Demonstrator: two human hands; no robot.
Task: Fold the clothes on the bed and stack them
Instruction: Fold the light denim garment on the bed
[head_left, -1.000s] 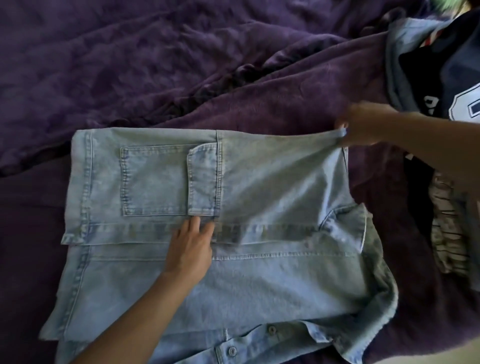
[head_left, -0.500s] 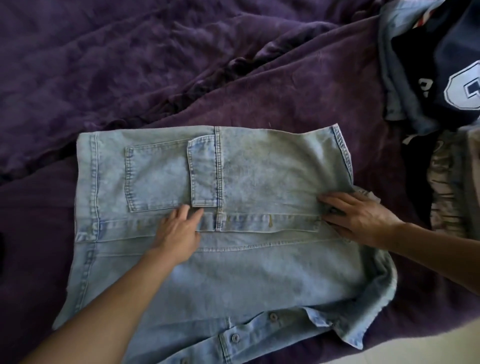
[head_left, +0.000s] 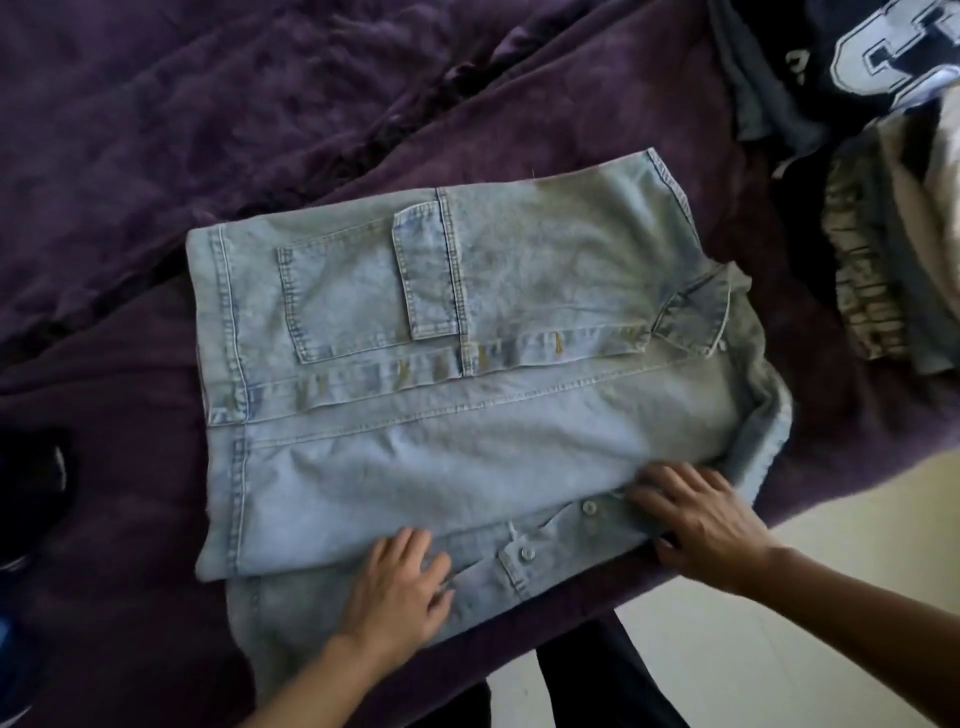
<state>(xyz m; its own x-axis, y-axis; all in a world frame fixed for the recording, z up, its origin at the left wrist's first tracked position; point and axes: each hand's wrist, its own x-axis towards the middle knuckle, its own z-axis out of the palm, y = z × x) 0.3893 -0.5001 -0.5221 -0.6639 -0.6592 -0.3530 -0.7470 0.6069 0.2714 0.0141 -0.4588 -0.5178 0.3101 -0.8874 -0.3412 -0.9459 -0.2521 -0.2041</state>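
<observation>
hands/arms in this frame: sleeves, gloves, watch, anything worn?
Nothing worn that shows. Left hand and right hand are bare: no gloves, rings, watch or bracelet visible. Both forearms are uncovered to the frame edge, so any sleeve ends out of view.

1. My purple blanket (head_left: 322, 104) covers the bed, rumpled into folds toward 11 o'clock.
2. Pale floor (head_left: 779, 649) shows at 5 o'clock, beyond the blanket's edge.
3. My dark trousers (head_left: 597, 686) show at 6 o'clock, against the floor.
4. Something dark (head_left: 31, 483) sits at 9 o'clock; I cannot tell what.
</observation>
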